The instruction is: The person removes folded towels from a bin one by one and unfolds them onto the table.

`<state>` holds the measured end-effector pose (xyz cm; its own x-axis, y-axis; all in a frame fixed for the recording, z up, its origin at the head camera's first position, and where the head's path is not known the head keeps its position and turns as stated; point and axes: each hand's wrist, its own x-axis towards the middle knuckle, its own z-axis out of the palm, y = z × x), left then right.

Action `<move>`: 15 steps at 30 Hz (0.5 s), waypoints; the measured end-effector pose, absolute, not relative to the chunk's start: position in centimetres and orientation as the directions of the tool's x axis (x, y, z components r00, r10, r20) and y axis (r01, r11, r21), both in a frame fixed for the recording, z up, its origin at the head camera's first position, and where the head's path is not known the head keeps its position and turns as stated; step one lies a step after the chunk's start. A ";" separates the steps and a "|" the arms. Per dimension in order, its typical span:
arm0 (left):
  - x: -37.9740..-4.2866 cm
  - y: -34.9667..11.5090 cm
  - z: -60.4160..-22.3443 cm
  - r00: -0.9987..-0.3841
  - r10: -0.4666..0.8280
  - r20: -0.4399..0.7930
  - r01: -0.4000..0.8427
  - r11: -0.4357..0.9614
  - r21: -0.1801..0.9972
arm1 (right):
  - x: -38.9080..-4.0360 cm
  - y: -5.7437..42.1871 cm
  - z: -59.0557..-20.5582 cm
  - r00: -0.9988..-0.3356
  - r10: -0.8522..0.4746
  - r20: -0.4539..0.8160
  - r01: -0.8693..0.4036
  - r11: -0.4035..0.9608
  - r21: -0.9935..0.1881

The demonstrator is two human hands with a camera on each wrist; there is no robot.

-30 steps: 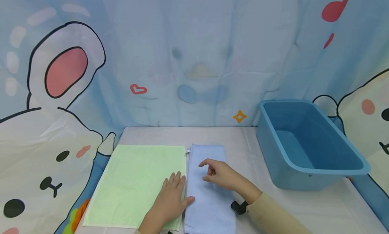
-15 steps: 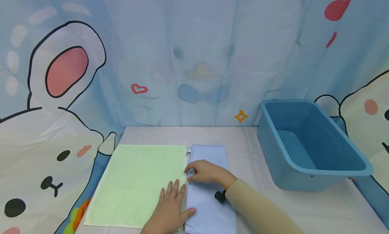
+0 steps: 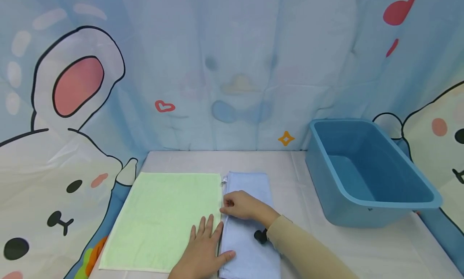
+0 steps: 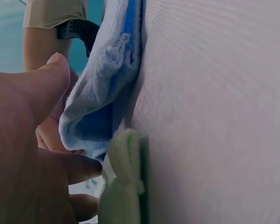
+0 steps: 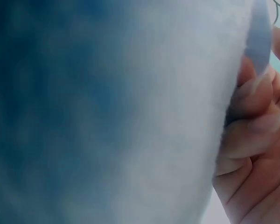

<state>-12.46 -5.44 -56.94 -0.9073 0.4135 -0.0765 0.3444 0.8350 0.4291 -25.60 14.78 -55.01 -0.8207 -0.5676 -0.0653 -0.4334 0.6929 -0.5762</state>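
A pale green towel (image 3: 159, 218) lies spread on the left of the table, and a folded light blue towel (image 3: 246, 234) lies beside it. My left hand (image 3: 201, 253) rests with spread fingers on the green towel's right edge, its thumb reaching over the blue towel. My right hand (image 3: 241, 206) has its thumb and fingers curled at the blue towel's left edge and pinches it. In the left wrist view the near end of the blue towel (image 4: 91, 93) bulges up in a loop. Blurred cloth hides part of the right fingers (image 5: 252, 135) in the right wrist view.
A deep blue plastic bin (image 3: 380, 214) stands at the right on the white tablecloth (image 3: 181, 160). Behind the table hangs a printed curtain (image 3: 239, 49) with cartoon animals. A black wrist-camera mount (image 3: 261, 236) sits under my right wrist, above the blue towel.
My right hand has moved left from above the middle of the blue towel to its left edge, its fingers closing there. The left hand stays nearly in place.
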 end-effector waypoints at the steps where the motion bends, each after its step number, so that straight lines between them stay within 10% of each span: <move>1: -12.5 -5.4 -56.9 -0.906 0.416 -0.076 0.346 0.834 0.430 | -25.6 14.8 -55.1 -0.832 -0.551 -0.060 -0.418 0.695 -0.585; 15: -12.4 -4.5 -57.3 -0.880 0.473 -0.036 0.414 0.803 0.428 | -25.5 16.8 -55.0 -0.892 -0.449 -0.047 -0.244 0.567 -0.787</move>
